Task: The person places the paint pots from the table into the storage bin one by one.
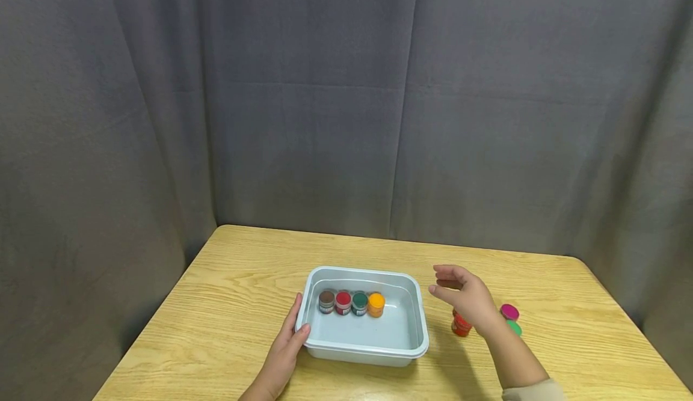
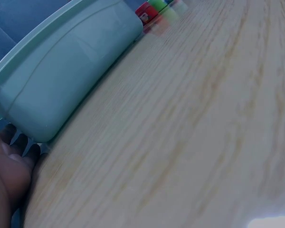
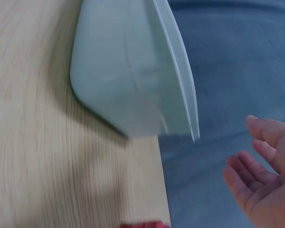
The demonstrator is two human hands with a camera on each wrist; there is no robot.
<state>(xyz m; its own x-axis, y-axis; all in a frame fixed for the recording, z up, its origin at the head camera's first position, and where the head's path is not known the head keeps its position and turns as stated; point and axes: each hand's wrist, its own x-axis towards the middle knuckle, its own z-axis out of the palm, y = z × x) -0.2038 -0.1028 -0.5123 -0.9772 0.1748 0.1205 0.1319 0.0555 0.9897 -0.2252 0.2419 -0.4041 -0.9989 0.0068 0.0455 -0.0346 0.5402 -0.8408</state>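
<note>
A pale grey-blue plastic tub [image 1: 368,345] sits on the table, with its side wall [image 2: 71,71] close up in the left wrist view. My left hand [image 1: 283,353] grips its left end, thumb over the rim and fingers along the outside. Inside, against the back wall, stand a brown paint jar [image 1: 326,302], a red one [image 1: 343,302], a dark green one [image 1: 360,303] and an orange-yellow one [image 1: 376,304]. To the right of the tub my right hand [image 1: 470,297] hovers with nothing in it, fingers loosely bent and apart in the right wrist view.
Below the right hand is a red-orange jar [image 1: 461,326], partly covered by it. Farther right are a magenta-lidded jar [image 1: 509,312] and a green-lidded jar [image 1: 514,327], the latter half hidden by the forearm. Grey curtains [image 1: 303,148] surround the wooden table [image 1: 216,329].
</note>
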